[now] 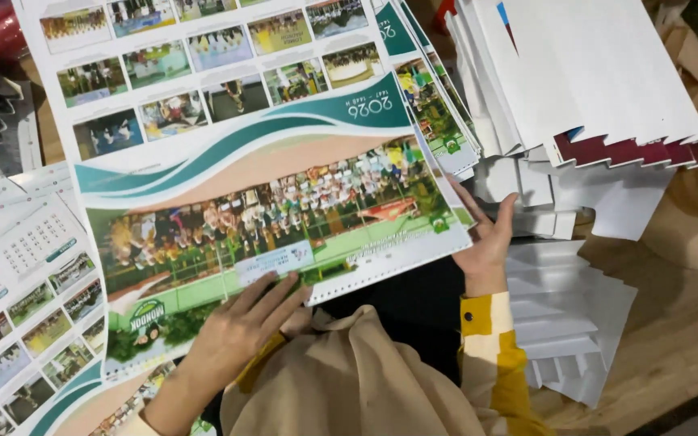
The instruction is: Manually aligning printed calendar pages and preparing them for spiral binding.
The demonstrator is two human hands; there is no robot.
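On the stack, left hand [240, 327] lies flat, fingers spread, on the glossy green-and-teal printed calendar sheet [276, 218] while right hand [486, 238] pinches its edge: aligning step; next needs squaring.

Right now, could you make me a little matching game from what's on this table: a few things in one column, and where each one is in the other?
Things:
1. left hand
2. right hand
3. fanned white sheets
4. date-grid calendar pages

Places:
A. far left side of the view
B. flat on the lower edge of the top calendar sheet
C. upper right, overlapping like steps
D. at the right edge of the top calendar sheet

Pairs: 1-B, 2-D, 3-C, 4-A
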